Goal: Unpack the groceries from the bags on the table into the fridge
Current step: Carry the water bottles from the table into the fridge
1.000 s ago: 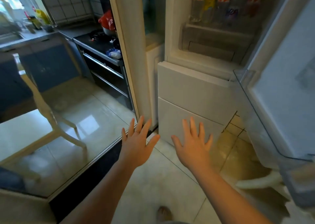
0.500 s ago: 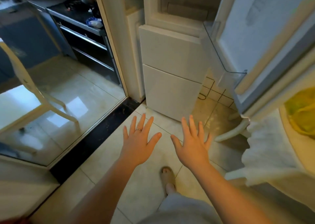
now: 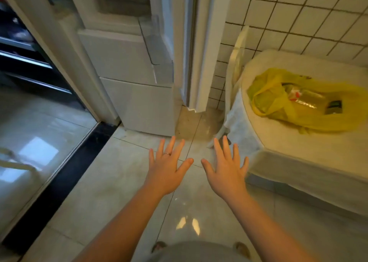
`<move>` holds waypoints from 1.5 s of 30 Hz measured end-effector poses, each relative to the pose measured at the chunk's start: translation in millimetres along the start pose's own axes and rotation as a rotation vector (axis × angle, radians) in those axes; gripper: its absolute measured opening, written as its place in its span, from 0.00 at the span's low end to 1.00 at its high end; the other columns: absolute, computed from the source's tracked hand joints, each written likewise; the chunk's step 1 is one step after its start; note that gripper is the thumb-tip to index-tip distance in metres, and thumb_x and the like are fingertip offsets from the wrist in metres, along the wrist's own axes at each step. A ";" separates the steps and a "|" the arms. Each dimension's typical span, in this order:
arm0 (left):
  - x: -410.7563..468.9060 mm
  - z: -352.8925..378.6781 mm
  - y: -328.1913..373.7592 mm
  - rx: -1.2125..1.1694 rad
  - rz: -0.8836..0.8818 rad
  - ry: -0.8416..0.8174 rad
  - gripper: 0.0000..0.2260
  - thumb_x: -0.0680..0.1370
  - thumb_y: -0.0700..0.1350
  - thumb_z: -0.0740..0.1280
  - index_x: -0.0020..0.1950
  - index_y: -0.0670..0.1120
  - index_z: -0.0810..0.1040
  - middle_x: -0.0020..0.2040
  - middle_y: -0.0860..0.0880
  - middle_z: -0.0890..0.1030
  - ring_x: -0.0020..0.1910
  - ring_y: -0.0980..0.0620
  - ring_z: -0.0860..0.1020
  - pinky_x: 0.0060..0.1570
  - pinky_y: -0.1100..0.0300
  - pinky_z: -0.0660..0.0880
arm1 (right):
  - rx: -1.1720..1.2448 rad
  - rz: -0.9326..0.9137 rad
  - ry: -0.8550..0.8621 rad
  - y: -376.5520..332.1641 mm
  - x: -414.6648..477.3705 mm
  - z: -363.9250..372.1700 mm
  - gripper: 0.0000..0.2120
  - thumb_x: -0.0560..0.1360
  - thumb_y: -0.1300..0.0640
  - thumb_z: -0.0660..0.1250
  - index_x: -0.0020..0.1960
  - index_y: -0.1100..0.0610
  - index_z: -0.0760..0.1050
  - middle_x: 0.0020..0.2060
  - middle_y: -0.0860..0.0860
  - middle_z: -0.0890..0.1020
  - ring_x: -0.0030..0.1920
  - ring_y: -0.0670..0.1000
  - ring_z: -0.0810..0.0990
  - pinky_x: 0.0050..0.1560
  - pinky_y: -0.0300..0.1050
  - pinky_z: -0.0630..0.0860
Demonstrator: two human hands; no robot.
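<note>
The fridge [image 3: 139, 98] is running off the top edge, and a bottle [image 3: 305, 98] is showing only dimly through the yellow bag [image 3: 266, 94] lying on the table [image 3: 298, 152] at right. We are holding our left hand [image 3: 167, 168] and right hand [image 3: 227, 172] out over the floor, fingers spread, gripping nothing.

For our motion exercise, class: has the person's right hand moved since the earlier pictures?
Yes. Judged against the fridge, the right hand has moved rightward: it was in front of the fridge, and is now by the corner of the table.
</note>
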State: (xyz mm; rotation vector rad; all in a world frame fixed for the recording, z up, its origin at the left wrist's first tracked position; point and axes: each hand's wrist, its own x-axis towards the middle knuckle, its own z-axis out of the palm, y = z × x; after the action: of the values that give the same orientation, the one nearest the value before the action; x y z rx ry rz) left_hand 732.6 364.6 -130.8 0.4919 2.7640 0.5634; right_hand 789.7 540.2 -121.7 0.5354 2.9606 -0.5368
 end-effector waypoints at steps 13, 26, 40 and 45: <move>49.7 114.7 263.0 -0.026 0.140 -0.069 0.31 0.80 0.69 0.46 0.81 0.62 0.45 0.82 0.58 0.40 0.80 0.51 0.36 0.77 0.39 0.39 | 0.022 0.148 0.035 272.9 3.9 -101.0 0.35 0.80 0.35 0.52 0.80 0.41 0.39 0.79 0.43 0.35 0.79 0.55 0.35 0.75 0.67 0.40; 113.7 162.5 395.8 -0.052 0.206 -0.094 0.33 0.78 0.71 0.45 0.81 0.61 0.52 0.82 0.56 0.46 0.81 0.51 0.40 0.78 0.40 0.42 | 0.102 0.226 0.040 410.9 30.5 -147.1 0.34 0.80 0.36 0.53 0.80 0.41 0.42 0.80 0.42 0.39 0.80 0.54 0.39 0.76 0.65 0.40; 283.1 159.9 425.2 0.071 0.287 -0.118 0.24 0.82 0.60 0.60 0.77 0.57 0.65 0.81 0.50 0.56 0.81 0.46 0.49 0.78 0.44 0.46 | 0.188 0.179 0.107 449.7 182.4 -183.6 0.33 0.80 0.36 0.53 0.80 0.43 0.48 0.80 0.43 0.50 0.80 0.53 0.48 0.76 0.57 0.50; 352.3 139.9 420.3 0.174 0.324 -0.156 0.20 0.82 0.53 0.61 0.75 0.55 0.68 0.79 0.50 0.62 0.80 0.46 0.53 0.78 0.43 0.47 | 0.275 0.130 0.005 447.5 261.9 -187.8 0.33 0.81 0.42 0.60 0.81 0.47 0.50 0.79 0.47 0.57 0.79 0.54 0.54 0.77 0.57 0.57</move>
State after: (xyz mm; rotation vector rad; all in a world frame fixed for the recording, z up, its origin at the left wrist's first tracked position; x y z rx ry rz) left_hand 574.6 907.8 -148.3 0.9909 2.6108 0.3356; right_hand 699.2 1084.2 -129.2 0.7474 2.8455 -0.9354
